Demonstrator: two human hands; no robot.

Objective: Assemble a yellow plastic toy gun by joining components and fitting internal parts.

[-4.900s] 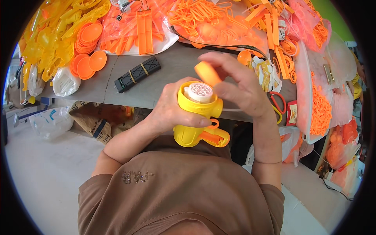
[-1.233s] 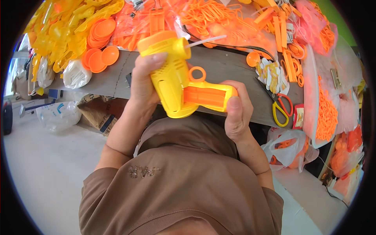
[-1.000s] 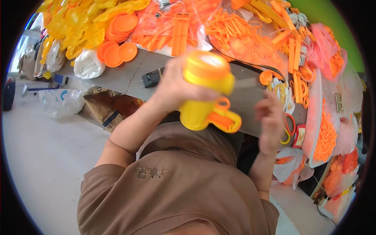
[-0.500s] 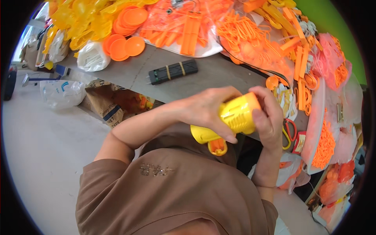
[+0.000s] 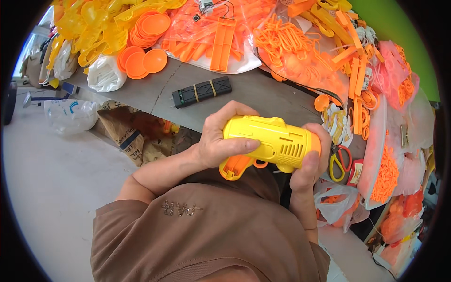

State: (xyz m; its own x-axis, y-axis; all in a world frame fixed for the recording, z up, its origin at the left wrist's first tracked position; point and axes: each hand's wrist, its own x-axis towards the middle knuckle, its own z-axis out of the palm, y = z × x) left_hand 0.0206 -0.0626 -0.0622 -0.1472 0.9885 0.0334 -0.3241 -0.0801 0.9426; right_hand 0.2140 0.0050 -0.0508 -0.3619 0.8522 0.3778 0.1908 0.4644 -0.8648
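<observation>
A yellow plastic toy gun [image 5: 275,138] lies sideways between my hands, in front of my chest. My left hand [image 5: 221,136] is wrapped round its rear end, the thumb lying along the side. At the front, my right hand [image 5: 311,162] grips the end by its orange ring, thumb on the near side and fingers partly hidden behind. The handle points down toward me, its orange battery compartment [image 5: 237,165] uncovered and seemingly without batteries. A small orange trigger [image 5: 260,163] shows beside the handle.
On the grey table [image 5: 155,89] lies a black block [image 5: 202,92] bound with rubber bands. Behind it are orange discs [image 5: 137,63], yellow plastic shells [image 5: 101,26] and an orange battery tray [image 5: 222,44]. Scissors [image 5: 339,164] and a bin of small orange parts [image 5: 386,176] are at the right.
The toy gun has turned from a tilted pose to lie broadside, its slotted side showing. My left hand has shifted back to its rear end; my right hand has come lower.
</observation>
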